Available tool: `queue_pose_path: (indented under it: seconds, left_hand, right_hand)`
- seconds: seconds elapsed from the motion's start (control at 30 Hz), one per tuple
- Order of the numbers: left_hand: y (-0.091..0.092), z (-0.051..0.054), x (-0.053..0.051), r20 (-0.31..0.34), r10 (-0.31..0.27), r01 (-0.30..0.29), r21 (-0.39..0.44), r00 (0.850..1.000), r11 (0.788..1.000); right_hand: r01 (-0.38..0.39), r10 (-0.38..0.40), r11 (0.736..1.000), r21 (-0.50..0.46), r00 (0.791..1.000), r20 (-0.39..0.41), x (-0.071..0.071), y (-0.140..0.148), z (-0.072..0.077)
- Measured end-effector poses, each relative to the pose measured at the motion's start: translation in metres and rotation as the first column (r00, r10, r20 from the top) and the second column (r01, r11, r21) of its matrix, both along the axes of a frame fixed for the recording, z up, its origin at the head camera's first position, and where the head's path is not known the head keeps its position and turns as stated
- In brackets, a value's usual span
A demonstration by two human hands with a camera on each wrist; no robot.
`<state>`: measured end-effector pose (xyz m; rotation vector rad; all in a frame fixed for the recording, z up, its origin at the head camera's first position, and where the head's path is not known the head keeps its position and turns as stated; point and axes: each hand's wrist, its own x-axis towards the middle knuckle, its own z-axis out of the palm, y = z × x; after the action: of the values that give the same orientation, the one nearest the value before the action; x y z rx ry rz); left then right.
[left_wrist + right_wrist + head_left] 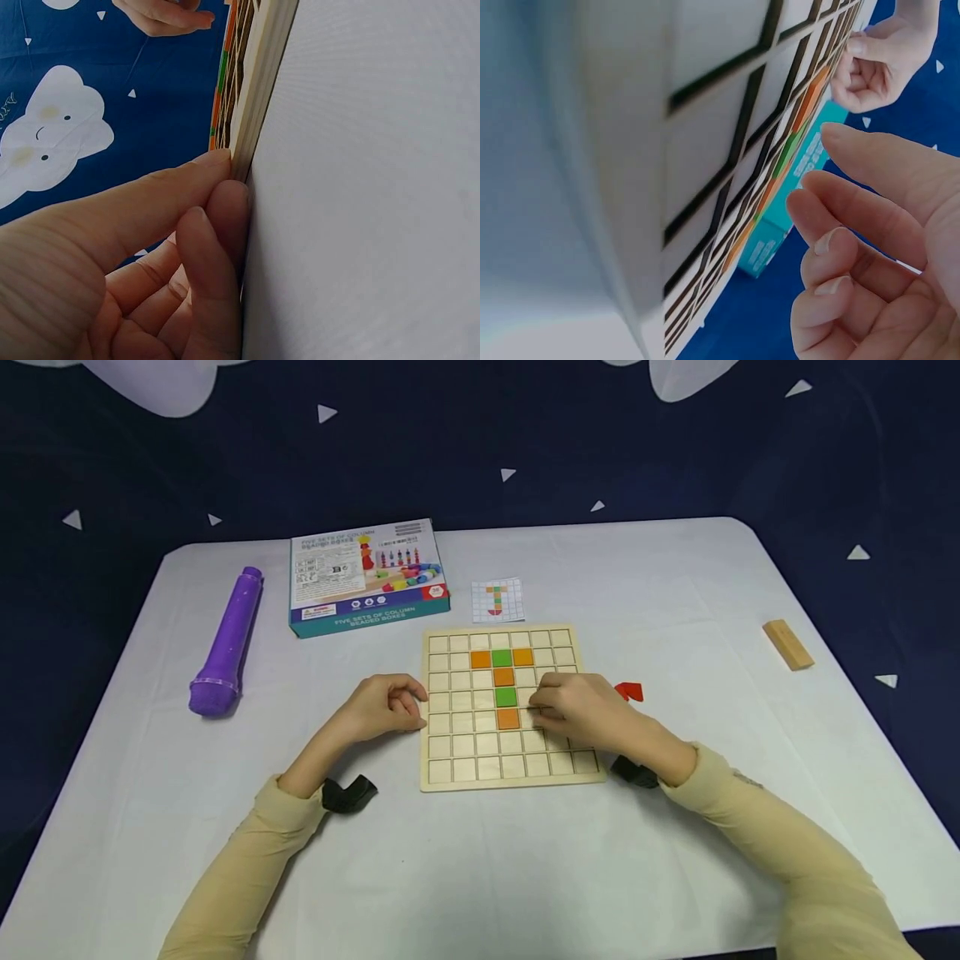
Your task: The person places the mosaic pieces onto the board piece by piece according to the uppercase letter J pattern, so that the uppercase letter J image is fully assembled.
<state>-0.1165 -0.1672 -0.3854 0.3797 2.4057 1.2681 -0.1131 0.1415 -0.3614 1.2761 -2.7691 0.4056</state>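
Note:
A light wooden grid board (461,768) lies on the table, with orange squares (508,718) and green squares (506,697) forming a T in its cells. At the board's left edge, my left hand (386,703) holds the rim lightly; in the left wrist view the thumb (202,166) touches the edge and the curled fingers sit beside it. My right hand (581,710) hovers over the board's right half, just right of the T. Nothing shows between its thumb and forefinger in the right wrist view, and its other fingers curl loosely. Red pieces (630,691) lie partly hidden behind that hand.
Behind the board lies a small pattern card (498,601) with a coloured figure on a grid. A toy box (367,577) and a purple microphone-shaped object (228,643) are to the left. One wooden block (787,645) lies far right on the white-covered table (480,860).

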Motion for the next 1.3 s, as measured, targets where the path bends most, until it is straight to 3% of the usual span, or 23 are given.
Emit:
queue_pose_path:
  seconds: [0.6, 1.07, 1.3]
  left_hand:
    - [-0.001, -0.001, -0.001, -0.009, -0.013, 0.013, 0.006, 1.0, 1.0]
    - [-0.001, -0.003, -0.001, -0.01, 0.003, -0.003, -0.005, 1.0, 1.0]
    - [-0.002, -0.004, -0.002, -0.017, -0.001, 0.001, -0.006, 1.0, 1.0]
  right_hand:
    - [0.183, -0.183, 0.982, -0.049, 0.983, 0.001, 0.006, 0.053, -0.007]
    - [0.324, -0.323, 0.946, -0.025, 0.946, 0.011, 0.009, 0.084, -0.008]
    - [0.399, -0.399, 0.917, 0.025, 0.914, 0.075, 0.01, 0.089, -0.006]
